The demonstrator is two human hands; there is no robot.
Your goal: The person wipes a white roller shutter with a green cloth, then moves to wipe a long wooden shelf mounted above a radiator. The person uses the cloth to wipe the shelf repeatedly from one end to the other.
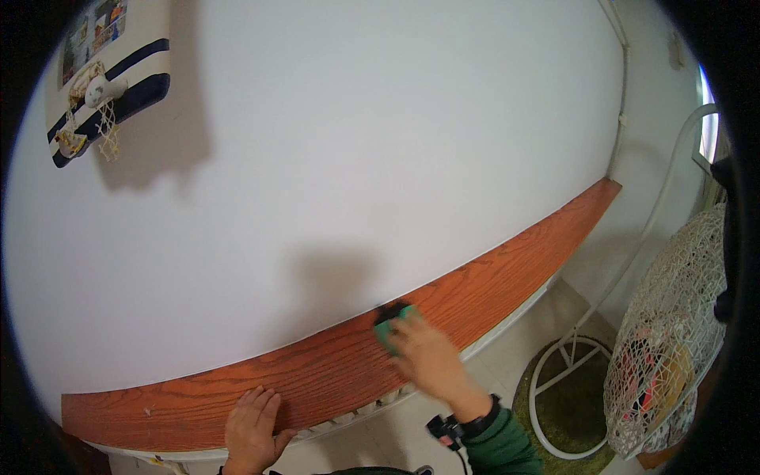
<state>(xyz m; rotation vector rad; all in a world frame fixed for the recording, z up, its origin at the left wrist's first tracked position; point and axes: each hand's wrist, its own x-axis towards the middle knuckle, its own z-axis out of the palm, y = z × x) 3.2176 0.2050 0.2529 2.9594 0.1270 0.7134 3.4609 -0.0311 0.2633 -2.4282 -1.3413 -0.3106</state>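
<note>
A long reddish-brown wooden shelf (332,365) with dark grain runs along the white wall in front of me. My right hand (424,359), slightly blurred, grips a green brush (386,333) with what look like black bristles. It is on the shelf, close to the wall edge. My left hand (255,424) lies palm down on the shelf's front edge, thumb spread and nothing held. A small pale speck (148,410) shows on the wood left of that hand.
A white radiator (350,417) shows under the shelf's front edge. At right stand a white woven hanging chair (665,332) and its tubular frame (537,415) over a green rug (567,386). A striped nautical wall decoration (139,101) hangs upper left. A cabled device (445,431) sits by my right wrist.
</note>
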